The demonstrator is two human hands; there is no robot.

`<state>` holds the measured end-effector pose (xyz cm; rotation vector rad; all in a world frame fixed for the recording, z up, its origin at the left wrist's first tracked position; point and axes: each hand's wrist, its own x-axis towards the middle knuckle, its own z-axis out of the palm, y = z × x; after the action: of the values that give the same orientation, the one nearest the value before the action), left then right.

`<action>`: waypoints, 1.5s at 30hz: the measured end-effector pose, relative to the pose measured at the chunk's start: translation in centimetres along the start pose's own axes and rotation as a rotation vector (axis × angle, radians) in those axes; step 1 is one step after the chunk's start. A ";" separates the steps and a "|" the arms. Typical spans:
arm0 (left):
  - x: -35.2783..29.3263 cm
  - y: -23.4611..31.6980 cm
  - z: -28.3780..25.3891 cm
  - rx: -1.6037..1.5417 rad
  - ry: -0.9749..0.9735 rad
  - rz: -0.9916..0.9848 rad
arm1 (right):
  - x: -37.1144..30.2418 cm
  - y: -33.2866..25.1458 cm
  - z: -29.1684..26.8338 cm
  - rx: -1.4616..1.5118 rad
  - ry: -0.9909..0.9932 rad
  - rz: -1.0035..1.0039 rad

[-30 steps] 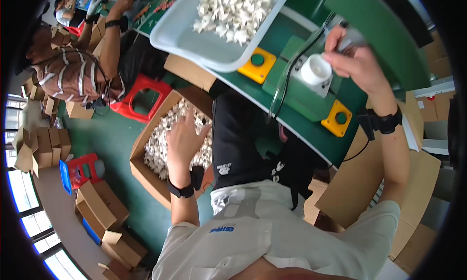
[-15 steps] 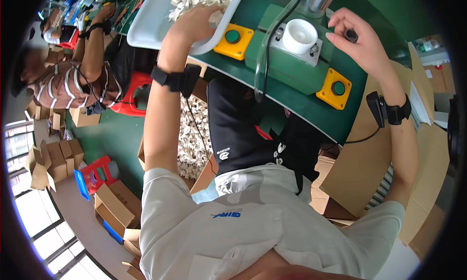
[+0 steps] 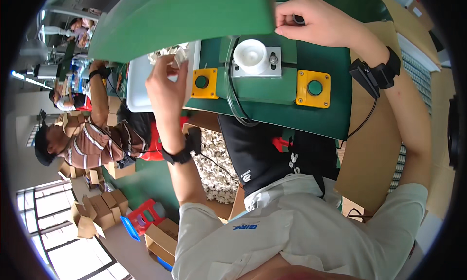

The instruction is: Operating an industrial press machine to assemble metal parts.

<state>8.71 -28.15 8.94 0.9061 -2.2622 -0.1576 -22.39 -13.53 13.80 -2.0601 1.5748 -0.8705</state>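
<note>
My left hand [image 3: 167, 88] is over the white tray [image 3: 137, 88], thumb and fingers closed on a small white part [image 3: 182, 57]. Behind it lies a heap of similar white parts [image 3: 168, 50], partly hidden by the hand and a green machine panel. My right hand [image 3: 321, 25] is raised right of the round white cup-shaped fixture [image 3: 251, 55], its fingers curled round a dark round piece [image 3: 298, 19]. That piece shows only in part. The fixture sits on a bolted metal plate [image 3: 273, 70], and neither hand touches it.
Two yellow boxes with green buttons, the left one [image 3: 204, 83] and the right one [image 3: 314, 88], flank the green machine base. The large green panel [image 3: 194, 17] overhangs the bench. A carton of white parts [image 3: 216, 168] stands below. A seated co-worker [image 3: 92, 139] is at left.
My view has shifted and turned, bringing the green panel across the top. My left hand has come up from the heap with a white part. The right hand still holds the dark piece.
</note>
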 end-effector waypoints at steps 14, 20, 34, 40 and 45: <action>0.1 10.1 0.8 0.101 -0.144 0.484 | 0.0 1.7 1.3 -0.064 -0.002 0.011; -0.1 10.1 1.0 0.118 -0.200 0.512 | 0.0 1.1 0.4 -0.004 -0.062 0.044; -2.9 9.0 -0.8 0.234 -0.199 0.100 | -1.2 0.9 -0.2 -0.059 -0.386 0.169; -5.8 6.9 -1.5 0.344 -0.270 0.040 | -1.3 0.9 0.9 -0.302 -0.796 0.415; -5.5 6.6 -1.3 0.353 -0.248 0.069 | -1.6 1.1 1.8 -0.257 -0.780 0.481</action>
<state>8.66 -19.44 9.10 1.0322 -2.5996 0.1762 -22.18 -12.35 11.42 -1.7104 1.6271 0.2983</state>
